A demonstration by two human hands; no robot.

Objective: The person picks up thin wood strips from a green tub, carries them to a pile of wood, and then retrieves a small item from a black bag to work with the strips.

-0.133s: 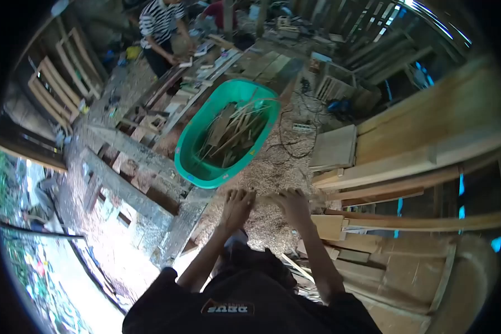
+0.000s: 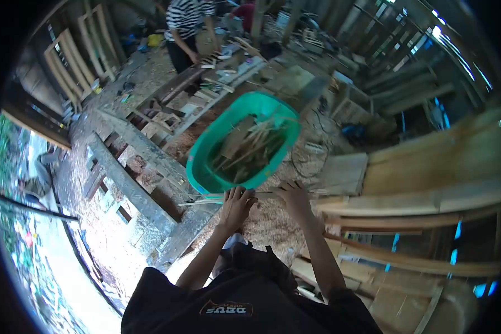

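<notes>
A bundle of thin wood strips (image 2: pixel 245 196) is gripped by the left hand (image 2: pixel 237 205) and right hand (image 2: pixel 293 199), just below one green tub (image 2: pixel 197 161) filled with wood scraps (image 2: pixel 249 147).

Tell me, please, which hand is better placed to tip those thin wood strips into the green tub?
Probably the left hand: it grips the wood strips beside the green tub rim; the right hand holds their far end.
</notes>
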